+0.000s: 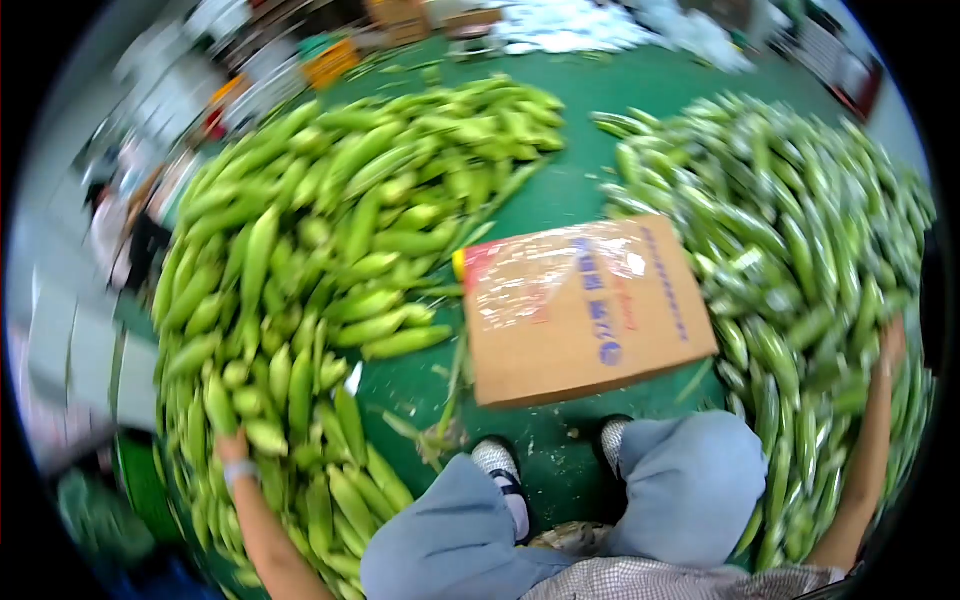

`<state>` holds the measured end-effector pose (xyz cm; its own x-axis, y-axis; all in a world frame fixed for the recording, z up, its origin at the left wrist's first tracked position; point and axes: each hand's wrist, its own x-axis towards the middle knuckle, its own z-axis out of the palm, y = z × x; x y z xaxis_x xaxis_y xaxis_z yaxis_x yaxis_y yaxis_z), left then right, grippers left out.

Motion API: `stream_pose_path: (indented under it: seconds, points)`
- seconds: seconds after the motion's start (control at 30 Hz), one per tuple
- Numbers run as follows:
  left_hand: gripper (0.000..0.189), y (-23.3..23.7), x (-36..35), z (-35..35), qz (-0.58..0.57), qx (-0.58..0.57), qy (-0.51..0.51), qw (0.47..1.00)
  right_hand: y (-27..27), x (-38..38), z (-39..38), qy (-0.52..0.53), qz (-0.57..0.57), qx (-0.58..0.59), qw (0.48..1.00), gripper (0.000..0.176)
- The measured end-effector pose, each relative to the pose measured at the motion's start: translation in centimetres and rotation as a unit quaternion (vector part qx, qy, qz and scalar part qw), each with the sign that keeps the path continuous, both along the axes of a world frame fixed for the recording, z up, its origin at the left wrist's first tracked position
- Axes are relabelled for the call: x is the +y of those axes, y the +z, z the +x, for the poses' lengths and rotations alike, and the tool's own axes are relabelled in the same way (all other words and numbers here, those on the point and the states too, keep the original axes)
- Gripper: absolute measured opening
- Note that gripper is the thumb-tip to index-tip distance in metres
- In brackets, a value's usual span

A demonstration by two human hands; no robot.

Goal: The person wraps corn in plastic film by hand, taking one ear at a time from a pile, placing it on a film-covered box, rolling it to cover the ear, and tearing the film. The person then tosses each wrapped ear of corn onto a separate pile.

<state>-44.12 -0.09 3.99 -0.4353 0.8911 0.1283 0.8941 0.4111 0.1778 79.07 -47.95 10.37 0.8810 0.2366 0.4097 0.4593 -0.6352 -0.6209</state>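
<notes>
A big heap of green ears of corn (350,230) in their husks spreads over the floor on the left. In it, my left hand (231,445) is closed around the lower end of one ear of corn (218,404). On the right lies a second heap of darker, shiny ears (790,220) that look wrapped in clear film. My right hand (891,338) reaches to the far right side of this heap, its fingers hidden among the ears. Between the two heaps, in front of my knees, sits a cardboard box (590,310) with clear tape across its top.
Green floor (545,205) shows between the heaps, with loose husk scraps (437,435) near my feet. Orange crates (330,63) stand at the back left. Pale plastic bags (570,25) lie at the back. A person (115,225) is at the far left.
</notes>
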Motion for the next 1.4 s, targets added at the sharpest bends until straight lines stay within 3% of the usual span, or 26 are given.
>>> stream_pose_path:
  seconds: [0.03, 0.07, 0.1, 0.13, 0.17, 0.2, 0.23, 0.37, 0.43, 0.53, 0.57, 0.6, 0.63, 0.7, 0.73, 0.8, 0.87, 0.93, 0.97, 1.0, 1.03, 1.1, 1.13, 1.17, 1.27, 1.4]
  points:
    - [0.069, -1.6, 0.1, -1.7, 0.002, 0.152, 0.045, 0.987, 1.6, 5.5, -3.3, 0.018, -0.054, -0.042, 0.997, 0.041]
    - [0.065, -0.6, -0.2, -1.4, -0.021, 0.118, 0.054, 0.991, 2.1, 10.9, -7.7, 0.077, -0.055, -0.039, 0.995, 0.039]
    - [0.063, -0.8, 0.1, -3.1, 0.015, -0.048, 0.045, 0.998, 2.3, 16.8, -12.6, 0.152, -0.06, -0.003, 0.986, 0.037]
    - [0.061, -0.8, 1.1, -4.0, 0.046, -0.218, 0.043, 0.974, -0.3, 22.3, -18.1, 0.243, 0.07, 0.13, 0.959, 0.028]
    - [0.057, 0.9, 1.2, -1.2, 0.062, -0.421, 0.05, 0.904, 0.0, 26.8, -24.5, 0.277, -0.074, 0.02, 0.958, 0.026]
    - [0.053, 5.3, -0.6, 5.9, 0.071, -0.605, 0.061, 0.791, 0.1, 30.3, -29.6, 0.331, -0.093, 0.138, 0.929, 0.03]
    - [0.05, 8.8, -2.1, 13.2, 0.066, -0.625, 0.009, 0.778, -0.3, 33.5, -32.2, 0.363, -0.226, 0.131, 0.895, 0.038]
    - [0.06, 13.5, -1.1, 29.7, 0.061, -0.496, -0.269, 0.823, -4.9, 42.3, -38.2, 0.347, -0.436, 0.055, 0.828, 0.051]
    - [0.06, 13.5, 1.2, 37.7, 0.02, -0.411, -0.352, 0.841, -8.1, 44.4, -38.0, 0.349, -0.422, 0.058, 0.835, 0.049]
    - [0.061, 8.6, 4.2, 49.7, 0.009, -0.376, -0.517, 0.769, -6.3, 43.4, -37.9, 0.349, -0.404, 0.215, 0.818, 0.033]
    - [0.063, 4.9, 5.6, 52.9, 0.006, -0.351, -0.519, 0.78, -6.9, 41.7, -36.4, 0.383, -0.241, 0.471, 0.757, 0.023]
    - [0.061, 2.0, 6.0, 55.9, 0.031, -0.324, -0.527, 0.785, -7.3, 40.2, -34.8, 0.377, -0.053, 0.681, 0.625, 0.014]
    - [0.063, 1.4, 5.5, 58.4, 0.023, -0.293, -0.549, 0.783, -7.4, 38.8, -33.5, 0.373, -0.056, 0.68, 0.629, 0.014]
    - [0.064, 0.3, 4.8, 61.8, 0.019, -0.267, -0.573, 0.775, -6.2, 36.8, -30.9, 0.362, 0.147, 0.712, 0.584, 0.004]
    - [0.065, -0.4, 4.5, 62.6, 0.007, -0.206, -0.575, 0.792, -4.7, 37.2, -30.7, 0.371, 0.172, 0.679, 0.61, 0.008]
    - [0.066, -1.1, 4.4, 63.6, -0.014, -0.142, -0.576, 0.805, -5.5, 40.8, -29.9, 0.463, 0.324, 0.609, 0.557, 0.009]
    - [0.066, -0.8, 4.4, 63.6, -0.03, -0.143, -0.606, 0.782, -2.9, 44.8, -34.9, 0.477, 0.218, 0.471, 0.71, 0.012]
    - [0.066, -1.2, 5.3, 63.1, -0.001, -0.168, -0.627, 0.76, -5.2, 47.9, -39.7, 0.557, 0.023, 0.286, 0.78, 0.029]
    - [0.061, -0.8, 5.2, 62.8, 0.072, -0.144, -0.649, 0.743, -6.9, 48.4, -41.2, 0.595, 0.008, 0.062, 0.802, 0.039]
    - [0.057, -0.4, 5.2, 62.6, 0.147, -0.118, -0.669, 0.719, -8.0, 48.7, -42.1, 0.598, -0.004, -0.169, 0.784, 0.05]
    - [0.044, -1.2, 4.9, 61.5, 0.167, -0.088, -0.686, 0.702, -7.9, 48.4, -42.4, 0.596, 0.004, -0.176, 0.783, 0.05]
    - [0.036, -1.4, 2.6, 59.3, 0.187, 0.011, -0.687, 0.702, -7.1, 48.1, -41.6, 0.613, -0.14, -0.302, 0.717, 0.058]
    - [0.037, 0.5, 0.4, 59.6, 0.107, 0.004, -0.621, 0.777, -6.7, 48.3, -41.5, 0.62, -0.183, -0.256, 0.719, 0.054]
    - [0.033, 0.5, 0.4, 59.2, 0.093, 0.071, -0.593, 0.797, -6.1, 48.6, -41.7, 0.61, -0.229, -0.24, 0.719, 0.053]
    - [0.03, -3.6, 4.2, 56.9, 0.004, 0.131, -0.595, 0.793, -4.6, 48.7, -41.6, 0.585, -0.301, -0.171, 0.733, 0.05]
    - [0.03, -0.7, 2.6, 52.7, -0.134, 0.192, -0.603, 0.762, -5.3, 46.6, -40.5, 0.564, -0.314, -0.117, 0.755, 0.05]
